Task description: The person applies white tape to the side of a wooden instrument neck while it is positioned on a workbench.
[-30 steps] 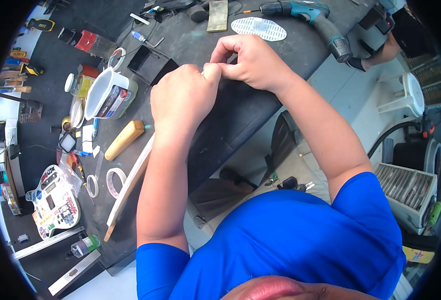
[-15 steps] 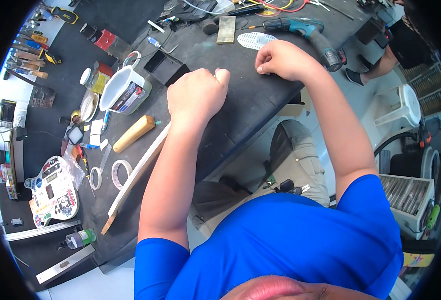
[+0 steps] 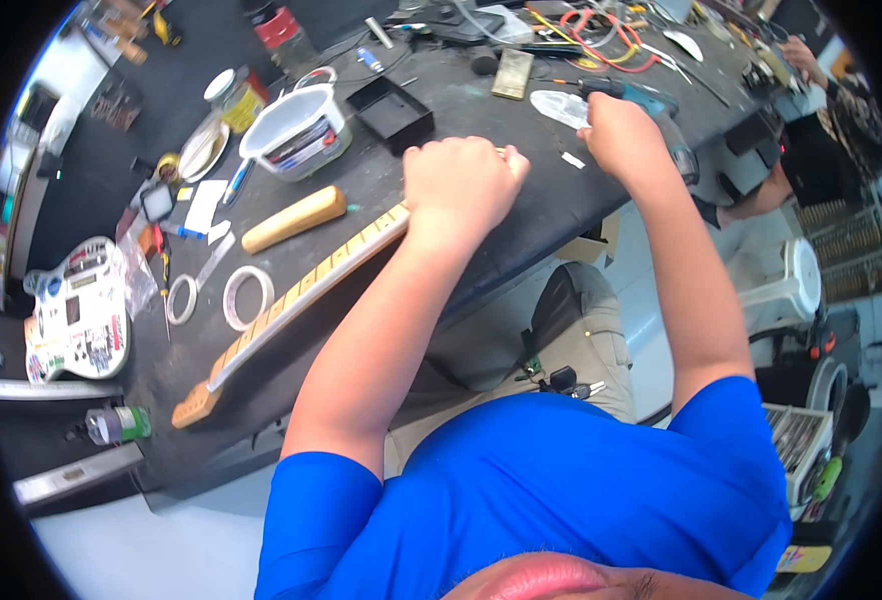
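Observation:
My left hand (image 3: 461,190) is closed round the heel end of a guitar neck (image 3: 311,285), a pale wooden one with frets across it. The neck slants down to the left over the black bench, its headstock (image 3: 196,405) near the bench's front edge. To the right, my right hand (image 3: 623,140) is held over the bench with its fingers curled in; what they hold, if anything, is hidden. Just beyond that hand are a white oval sheet (image 3: 561,108) and a teal cordless drill (image 3: 641,98). A small white scrap (image 3: 573,160) lies beside it.
Left of the neck lie a yellowish wooden block (image 3: 294,220) and rolls of tape (image 3: 248,298). Behind them stand a white plastic tub (image 3: 301,135) and a black open box (image 3: 391,115). A stickered guitar body (image 3: 79,310) lies far left. Another person (image 3: 811,150) is at far right.
The neck has turned so its fretted face shows. My left hand shifted right with it. My right hand moved right, toward the drill, and the white scrap has come into view.

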Tool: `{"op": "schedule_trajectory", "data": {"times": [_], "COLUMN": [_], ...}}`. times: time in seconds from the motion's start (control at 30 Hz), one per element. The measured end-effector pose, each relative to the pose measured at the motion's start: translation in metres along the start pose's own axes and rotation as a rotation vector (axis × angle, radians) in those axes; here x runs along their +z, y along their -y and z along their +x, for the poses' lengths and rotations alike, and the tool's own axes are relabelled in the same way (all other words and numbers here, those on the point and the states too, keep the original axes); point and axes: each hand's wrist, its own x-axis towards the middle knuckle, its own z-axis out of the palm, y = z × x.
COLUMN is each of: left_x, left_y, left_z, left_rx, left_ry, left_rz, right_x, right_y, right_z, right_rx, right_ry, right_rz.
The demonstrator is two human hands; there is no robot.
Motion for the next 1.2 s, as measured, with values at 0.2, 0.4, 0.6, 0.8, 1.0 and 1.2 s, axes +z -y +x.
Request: {"op": "schedule_trajectory", "data": {"times": [0.2, 0.4, 0.6, 0.8, 1.0, 1.2], "left_x": [0.028, 0.033, 0.001, 0.012, 0.023, 0.028], "left_y": [-0.004, 0.0, 0.027, 0.031, 0.029, 0.035], "left_z": [-0.02, -0.024, 0.005, 0.022, 0.016, -0.035], "left_rx": [0.048, 0.115, 0.032, 0.001, 0.126, 0.07], "left_ry": [-0.229, -0.311, 0.038, -0.108, -0.426, -0.284], "left_rz": [0.088, 0.11, -0.2, -0.164, -0.004, 0.074], "right_x": [0.014, 0.042, 0.033, 0.037, 0.038, 0.039], "right_y": [0.069, 0.071, 0.075, 0.1, 0.109, 0.121], "right_z": [-0.051, -0.044, -0.03, -0.016, -0.022, -0.014], "right_rx": [-0.092, -0.155, -0.34, -0.384, -0.377, -0.606], "right_ry": [-0.156, -0.161, 0.031, -0.082, -0.206, -0.512], "right_rz": [0.942, 1.106, 1.105, 1.042, 0.795, 0.595]}}
